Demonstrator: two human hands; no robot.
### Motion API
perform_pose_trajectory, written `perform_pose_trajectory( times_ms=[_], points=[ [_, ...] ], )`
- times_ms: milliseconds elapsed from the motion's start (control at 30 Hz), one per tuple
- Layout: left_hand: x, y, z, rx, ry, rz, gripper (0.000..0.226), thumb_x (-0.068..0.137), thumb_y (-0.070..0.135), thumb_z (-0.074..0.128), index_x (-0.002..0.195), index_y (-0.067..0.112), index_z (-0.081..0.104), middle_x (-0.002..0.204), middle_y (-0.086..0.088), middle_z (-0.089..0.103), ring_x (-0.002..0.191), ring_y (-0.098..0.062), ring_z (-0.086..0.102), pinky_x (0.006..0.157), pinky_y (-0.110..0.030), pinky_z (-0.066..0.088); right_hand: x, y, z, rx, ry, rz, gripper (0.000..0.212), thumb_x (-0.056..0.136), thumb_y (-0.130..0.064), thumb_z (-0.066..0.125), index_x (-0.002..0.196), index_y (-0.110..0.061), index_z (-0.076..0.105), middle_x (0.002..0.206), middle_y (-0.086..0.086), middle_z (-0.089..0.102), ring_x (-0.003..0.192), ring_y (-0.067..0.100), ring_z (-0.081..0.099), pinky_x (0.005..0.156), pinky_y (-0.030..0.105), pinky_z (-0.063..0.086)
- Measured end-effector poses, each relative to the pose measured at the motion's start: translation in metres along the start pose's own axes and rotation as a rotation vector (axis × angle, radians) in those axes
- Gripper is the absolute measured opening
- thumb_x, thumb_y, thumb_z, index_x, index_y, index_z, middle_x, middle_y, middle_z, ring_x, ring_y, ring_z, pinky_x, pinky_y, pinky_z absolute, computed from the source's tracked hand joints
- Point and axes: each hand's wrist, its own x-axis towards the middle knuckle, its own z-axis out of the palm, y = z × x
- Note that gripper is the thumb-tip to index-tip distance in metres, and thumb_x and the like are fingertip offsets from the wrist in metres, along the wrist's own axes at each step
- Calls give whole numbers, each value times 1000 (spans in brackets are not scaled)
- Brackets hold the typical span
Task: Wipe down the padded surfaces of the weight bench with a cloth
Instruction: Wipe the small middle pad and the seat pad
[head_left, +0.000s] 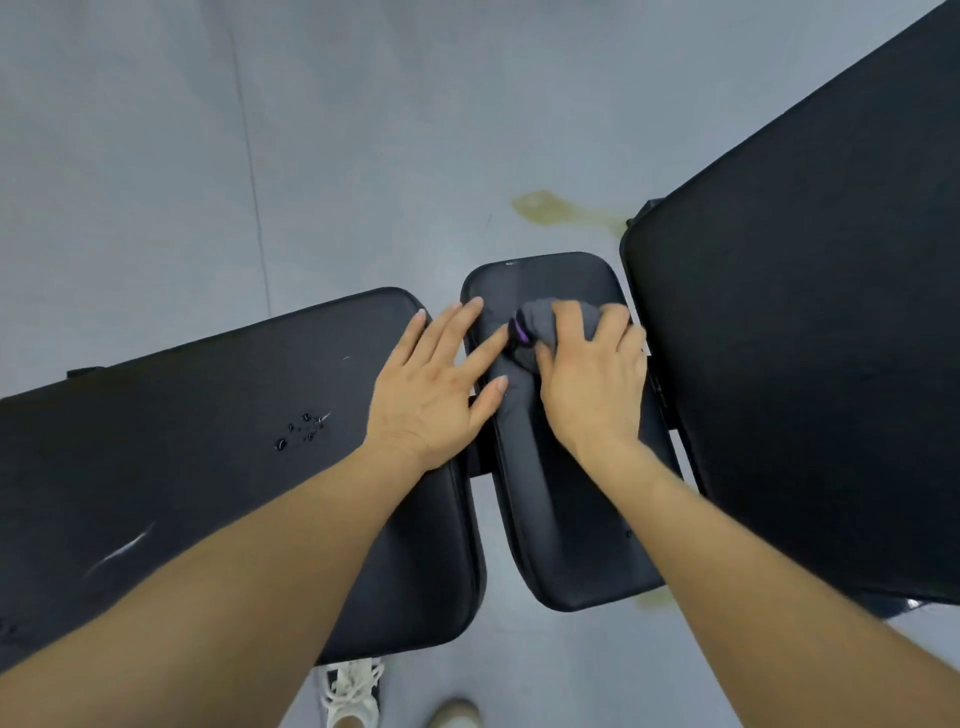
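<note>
Head view shows me the grey cloth, bunched into a wad with a purple trim at one end, lying on the far half of the narrow middle pad of the weight bench. My right hand sits on top of it, fingers curled over the wad and clenched on it, palm bearing down; I judge that grip keeps the fabric packed so it drags across the vinyl instead of unrolling. My left hand is flat and released, holding nothing, its palm on the near corner of the long left pad and its fingertips reaching across the gap onto the middle pad, beside the cloth. That looks like a brace, steadying the pad while the other hand scrubs. Water droplets bead on the left pad, so I take that surface as not yet wiped. The big right pad stands apart from both hands. Beneath lies the pale floor, with a yellowish stain.
</note>
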Motion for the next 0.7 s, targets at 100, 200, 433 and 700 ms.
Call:
perform_pose_trajectory(
  times_ms=[100,200,433,700],
  points=[
    [-19,-25,-4,8,-1,-221,61,92,56,17,147,30,24,153,-5,23,141,-21,20,117,-36,2,-37,2,-3,-14,-19,-22,36,82,-29,66,113,-14,57,105,23,52,82,36,50,63,41,44],
    [-28,-37,0,-36,13,-317,62,91,61,14,148,36,14,156,-5,13,143,-21,11,118,-37,2,-18,-4,-2,-19,1,-17,37,83,-30,65,114,-13,56,106,25,51,84,38,49,64,41,42],
    [-27,-38,4,-71,29,-308,61,91,59,17,148,35,14,154,-4,16,142,-21,14,118,-38,5,97,-41,4,-9,-115,26,40,97,-37,39,132,-17,35,131,23,33,115,39,35,92,44,33],
    [-27,-40,4,-80,27,-319,61,91,57,20,147,33,21,152,-7,23,140,-22,17,117,-40,10,32,-16,-1,-16,-53,-146,38,92,-36,50,125,-16,50,118,24,43,98,39,44,74,45,40]
  ],
)
